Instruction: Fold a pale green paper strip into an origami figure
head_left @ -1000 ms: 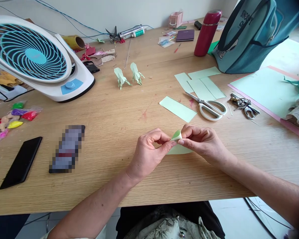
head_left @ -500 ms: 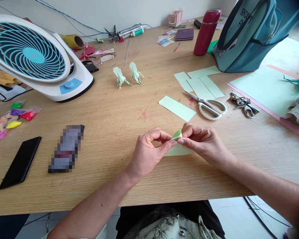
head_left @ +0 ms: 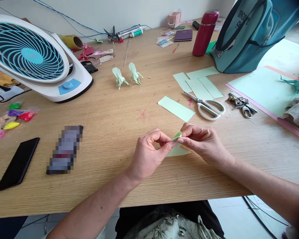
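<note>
Paper [head_left: 177, 136], light green and curled

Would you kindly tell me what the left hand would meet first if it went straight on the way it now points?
Beyond the paper it pinches, the left hand would likely meet the right hand first; the two look very close, though depth is unclear.

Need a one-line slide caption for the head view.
Left hand and right hand pinch a curled piece of pale green paper, with scissors lying beyond.
</note>
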Demonstrator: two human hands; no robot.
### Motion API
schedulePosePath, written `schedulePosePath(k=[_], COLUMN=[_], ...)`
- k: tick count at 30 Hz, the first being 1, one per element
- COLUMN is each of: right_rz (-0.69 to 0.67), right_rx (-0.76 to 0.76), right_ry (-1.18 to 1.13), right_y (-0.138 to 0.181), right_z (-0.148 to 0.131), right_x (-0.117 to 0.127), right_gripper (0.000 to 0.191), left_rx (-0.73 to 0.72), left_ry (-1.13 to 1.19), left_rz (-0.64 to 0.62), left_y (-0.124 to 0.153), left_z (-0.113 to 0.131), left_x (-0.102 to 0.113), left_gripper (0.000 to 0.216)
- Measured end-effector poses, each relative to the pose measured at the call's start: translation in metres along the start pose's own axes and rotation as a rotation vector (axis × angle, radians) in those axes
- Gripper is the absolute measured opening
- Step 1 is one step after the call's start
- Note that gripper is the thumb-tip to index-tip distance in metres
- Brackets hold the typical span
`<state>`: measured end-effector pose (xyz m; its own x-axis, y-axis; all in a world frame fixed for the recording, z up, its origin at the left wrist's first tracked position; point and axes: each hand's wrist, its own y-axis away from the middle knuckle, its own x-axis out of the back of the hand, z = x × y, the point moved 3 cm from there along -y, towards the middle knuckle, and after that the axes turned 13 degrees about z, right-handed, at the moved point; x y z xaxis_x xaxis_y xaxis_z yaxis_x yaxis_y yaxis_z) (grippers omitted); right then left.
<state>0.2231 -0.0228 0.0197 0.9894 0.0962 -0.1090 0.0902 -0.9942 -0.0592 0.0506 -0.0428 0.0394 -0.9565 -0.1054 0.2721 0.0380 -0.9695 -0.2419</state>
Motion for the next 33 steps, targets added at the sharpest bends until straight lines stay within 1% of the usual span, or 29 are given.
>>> schedulePosePath(k=[4,11,17,21,24,27,30,31,33], right_rz=[0.009,0.028,0.063,0.054,0.049,0.086,0.145,0.146,0.097], right_rx=[-0.003,-0.014,0.027,0.034,0.053,0.071,0.021,-0.005,-0.049], right_ry=[-0.02,0.002,0.035,0.04,0.019,-0.029,-0.067,-0.071,-0.058], right_y=[0.0,-0.001,-0.002,-0.002,-0.002,-0.004,-0.007,-0.007,-0.006], right_z=[0.001,-0.003,-0.007,-0.008,-0.01,-0.015,-0.019,-0.019,-0.017], right_x=[0.001,-0.002,-0.001,-0.001,0.0,0.005,0.011,0.012,0.011], right_gripper=[0.021,0.028,0.027,0.026,0.023,0.018,0.022,0.024,0.024], left_rx=[-0.021,0.0,0.004,0.005,0.007,0.018,0.058,0.073,0.107], left_ry=[-0.009,-0.001,-0.017,-0.009,-0.001,0.015,0.044,0.058,0.096], left_rz=[-0.005,-0.01,-0.037,-0.044,-0.049,-0.069,-0.061,-0.052,-0.036], left_y=[0.0,0.001,0.001,0.001,0.002,0.003,0.002,0.001,0.0], left_z=[0.0,0.0,0.002,0.003,0.003,0.003,0.002,0.001,-0.001], left_x=[0.0,0.0,0.0,-0.001,-0.002,-0.002,-0.002,-0.001,0.0], left_gripper=[0.026,0.022,0.024,0.024,0.024,0.024,0.024,0.024,0.024])
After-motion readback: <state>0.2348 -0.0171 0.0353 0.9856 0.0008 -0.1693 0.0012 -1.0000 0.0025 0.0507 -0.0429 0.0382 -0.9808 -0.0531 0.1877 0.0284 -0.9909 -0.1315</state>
